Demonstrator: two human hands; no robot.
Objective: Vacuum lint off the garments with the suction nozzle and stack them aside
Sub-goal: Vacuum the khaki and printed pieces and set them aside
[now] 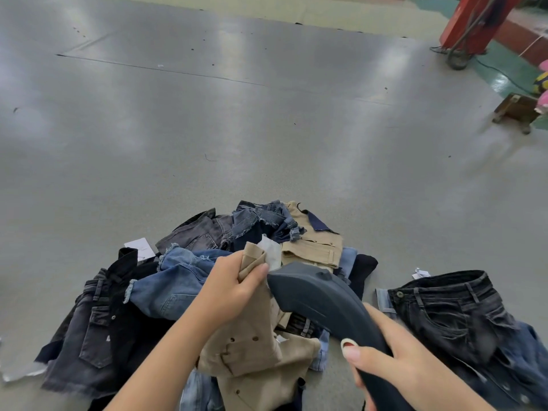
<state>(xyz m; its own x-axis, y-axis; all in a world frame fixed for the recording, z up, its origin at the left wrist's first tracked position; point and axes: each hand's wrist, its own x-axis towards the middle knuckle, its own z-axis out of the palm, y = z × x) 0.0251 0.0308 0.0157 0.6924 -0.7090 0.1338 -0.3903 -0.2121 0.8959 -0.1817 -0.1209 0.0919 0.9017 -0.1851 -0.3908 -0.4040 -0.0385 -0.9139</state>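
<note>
Khaki garment (252, 345) is pinched at its upper edge by the left hand (234, 287), fingers curled round a fold, the rest hanging slack onto the garment pile (189, 280). It looks soft, light and floppy, so holding a hem or waistband taut should suit it best. The right hand (394, 360) is wrapped round the dark suction nozzle (320, 298), its tip just beside that fold. Black jeans (450, 310) lie apart on the grey floor (267, 129), to the right.

Left hand (229, 287) reaches forward, fingers (255, 272) curled, pinching cloth. Right hand (394, 355) sits nearer, wrapped around a handle, thumb on top. Both forearms bare.
</note>
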